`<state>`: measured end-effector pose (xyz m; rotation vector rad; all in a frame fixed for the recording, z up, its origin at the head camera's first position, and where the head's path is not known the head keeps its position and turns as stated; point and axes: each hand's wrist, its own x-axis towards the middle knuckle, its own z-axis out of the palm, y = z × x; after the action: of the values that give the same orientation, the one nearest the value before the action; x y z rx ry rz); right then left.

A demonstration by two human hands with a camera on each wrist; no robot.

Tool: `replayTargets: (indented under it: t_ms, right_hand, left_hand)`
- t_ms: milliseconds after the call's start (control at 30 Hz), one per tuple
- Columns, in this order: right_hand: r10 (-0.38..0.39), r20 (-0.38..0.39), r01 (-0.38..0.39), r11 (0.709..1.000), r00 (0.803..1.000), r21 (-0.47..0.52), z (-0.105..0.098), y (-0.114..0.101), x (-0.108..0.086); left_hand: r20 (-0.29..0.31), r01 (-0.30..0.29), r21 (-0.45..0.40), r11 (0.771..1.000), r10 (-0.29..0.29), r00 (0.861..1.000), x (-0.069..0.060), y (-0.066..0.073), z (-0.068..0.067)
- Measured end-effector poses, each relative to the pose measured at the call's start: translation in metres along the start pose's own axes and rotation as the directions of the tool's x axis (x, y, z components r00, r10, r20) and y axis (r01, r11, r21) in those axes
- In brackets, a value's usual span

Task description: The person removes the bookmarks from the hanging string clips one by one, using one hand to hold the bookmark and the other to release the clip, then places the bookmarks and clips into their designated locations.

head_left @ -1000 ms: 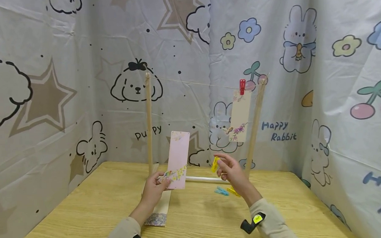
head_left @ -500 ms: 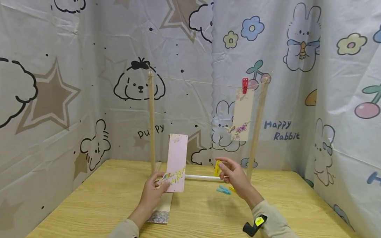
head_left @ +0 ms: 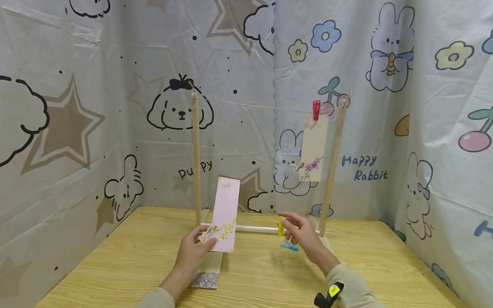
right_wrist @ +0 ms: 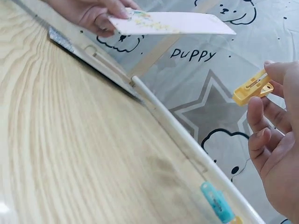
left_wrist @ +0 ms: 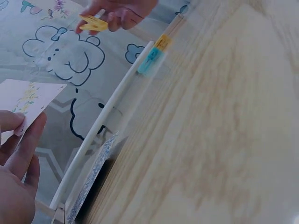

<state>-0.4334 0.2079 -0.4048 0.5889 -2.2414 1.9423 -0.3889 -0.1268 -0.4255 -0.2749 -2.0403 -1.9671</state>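
Observation:
Between thumb and fingers, my left hand (head_left: pixel 190 251) pinches a pink bookmark (head_left: pixel 225 204) by its lower left edge; it has yellow flowers and a bird printed near the bottom. My right hand (head_left: pixel 304 233) holds a yellow clothespin (head_left: pixel 280 225), seen closely in the right wrist view as a plastic clothespin (right_wrist: pixel 252 88) between thumb and fingers. Behind both hands a string (head_left: pixel 253 105) runs between two wooden posts. From its right end a cream bookmark (head_left: pixel 313 147) with purple flowers hangs under a red clothespin (head_left: pixel 316 110).
A blue clothespin (head_left: pixel 289 246) lies on the table near my right hand, beside a yellow clothespin (left_wrist: pixel 162 42). Under my left hand lies another bookmark (head_left: pixel 206 278) with a patterned end. A white rod (head_left: pixel 257 229) joins the posts low down. A printed curtain (head_left: pixel 246 140) stands behind.
The pink bookmark and my left hand have lowered slightly and shifted a little left relative to the stand. My right hand has lowered a little with the yellow clothespin.

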Motion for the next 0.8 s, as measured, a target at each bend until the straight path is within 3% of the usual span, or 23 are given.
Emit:
replayTargets:
  t_ms: [167, 367, 500, 800]
  right_hand:
    - [0.037, 0.010, -0.037, 0.999, 0.999, -0.013, 0.003, 0.011, -0.003]
    - [0.064, -0.041, -0.065, 0.998, 0.997, -0.022, 0.005, 0.018, -0.004]
    - [0.051, -0.056, -0.054, 0.997, 0.997, -0.049, 0.004, 0.021, -0.003]
    - [0.051, -0.096, -0.057, 0.996, 0.994, -0.065, 0.006, 0.025, -0.004]
  left_hand:
    - [-0.016, 0.021, -0.015, 1.000, -0.021, 1.000, -0.007, 0.002, -0.008]
    - [-0.014, 0.004, 0.048, 0.999, -0.004, 1.000, -0.012, 0.002, -0.019]
    - [-0.009, 0.046, 0.066, 0.997, -0.045, 0.999, -0.016, 0.003, -0.023]
    - [0.009, 0.113, 0.201, 0.973, -0.117, 0.993, -0.026, 0.002, -0.029]
